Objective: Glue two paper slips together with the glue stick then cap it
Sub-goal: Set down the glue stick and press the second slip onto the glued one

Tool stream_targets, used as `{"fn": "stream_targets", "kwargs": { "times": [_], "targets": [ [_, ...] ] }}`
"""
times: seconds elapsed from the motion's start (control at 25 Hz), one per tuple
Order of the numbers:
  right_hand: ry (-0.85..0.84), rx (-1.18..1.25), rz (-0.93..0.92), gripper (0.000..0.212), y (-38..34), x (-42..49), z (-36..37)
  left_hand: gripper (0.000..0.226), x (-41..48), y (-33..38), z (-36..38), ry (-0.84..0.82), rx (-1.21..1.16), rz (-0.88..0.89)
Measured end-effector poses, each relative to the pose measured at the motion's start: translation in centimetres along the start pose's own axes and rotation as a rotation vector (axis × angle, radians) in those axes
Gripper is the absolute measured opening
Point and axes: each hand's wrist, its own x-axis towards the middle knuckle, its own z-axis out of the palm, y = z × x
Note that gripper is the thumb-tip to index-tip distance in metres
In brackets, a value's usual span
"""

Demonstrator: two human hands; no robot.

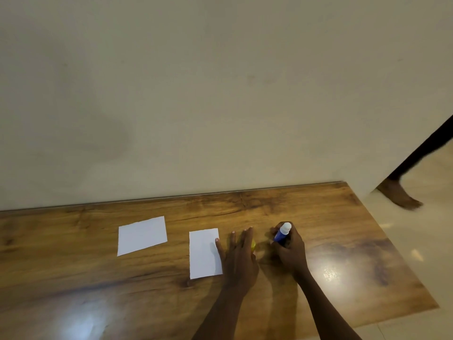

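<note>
Glue stick (282, 233), uncapped with its white tip up, sits clamped in the right hand (290, 251) toward the bench's (318, 212) right edge. Left hand (239, 258) lies flat, fingers spread, over what may be the yellow cap (253, 244), steadying the nearer paper slip (204, 253); second slip (142, 235) waits further left.

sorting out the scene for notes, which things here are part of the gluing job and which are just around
Part of the job:
- glue stick, uncapped, held in the right hand
- yellow cap, partly under the left hand
- near paper slip
- far paper slip

Just around:
- wooden table
- wall
- someone's bare foot on the floor
</note>
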Motion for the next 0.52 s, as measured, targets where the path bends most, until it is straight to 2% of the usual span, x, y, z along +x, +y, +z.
{"fn": "stream_targets", "kwargs": {
  "times": [0.16, 0.24, 0.32, 0.4, 0.52],
  "targets": [
    [-0.01, 0.036, 0.011, 0.042, -0.6, -0.1, 0.0, 0.063, 0.3, 0.3, -0.5, -0.027, -0.011, -0.007],
    [0.013, 0.142, 0.028, 0.05, -0.9, -0.5, -0.5, 0.065, 0.5, 0.4, -0.9, -0.059, -0.031, -0.008],
    [0.133, 0.3, 0.015, 0.058, -1.2, -1.6, -1.3, 0.066, 0.6, 0.4, -1.7, -0.076, -0.12, -0.012],
    [0.299, 0.403, -0.051, 0.069, -1.8, -3.8, -1.7, 0.062, 0.5, -0.2, -2.8, -0.024, -0.259, -0.04],
    [0.472, 0.288, -0.106, 0.059, -3.3, -7.5, 0.8, 0.05, -0.4, -2.7, -5.1, 0.171, -0.419, -0.19]
  ]
}}
